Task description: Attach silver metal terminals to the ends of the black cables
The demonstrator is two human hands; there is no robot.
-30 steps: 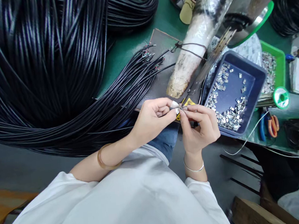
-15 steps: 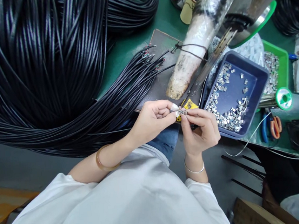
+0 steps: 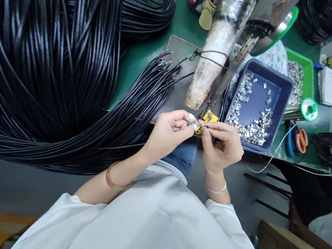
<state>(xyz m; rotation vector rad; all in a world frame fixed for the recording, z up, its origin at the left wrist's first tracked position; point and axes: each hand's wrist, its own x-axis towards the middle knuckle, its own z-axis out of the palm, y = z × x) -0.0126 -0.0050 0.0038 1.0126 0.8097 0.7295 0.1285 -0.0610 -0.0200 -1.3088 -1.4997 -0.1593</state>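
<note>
My left hand (image 3: pixel 172 133) is closed in a pinch, with white wrapping on its thumb and index fingertips. Facing it, my right hand (image 3: pixel 223 142) pinches with thumb and index finger. Between the two sets of fingertips is a small silver metal connector (image 3: pixel 203 125), largely covered by the fingers. Just behind the fingertips lies a yellow piece (image 3: pixel 210 116) on the dark board (image 3: pixel 177 96). To the right of my right hand stands a dark blue bin (image 3: pixel 279 86) with many small metal connectors (image 3: pixel 254 131) in it.
Bundled black cables (image 3: pixel 50 81) fill the left side, their stripped ends on the board. A wrapped white tube (image 3: pixel 200 82) and a soldering iron (image 3: pixel 218 88) slant in from above. A green bin (image 3: pixel 307 68), solder spool (image 3: pixel 309 109) and orange-handled pliers (image 3: pixel 302 140) lie right.
The fingertips have shifted slightly around the small metal connector, and my left index finger is a little more raised. The bins at the right appear a bit further left, as the view has turned.
</note>
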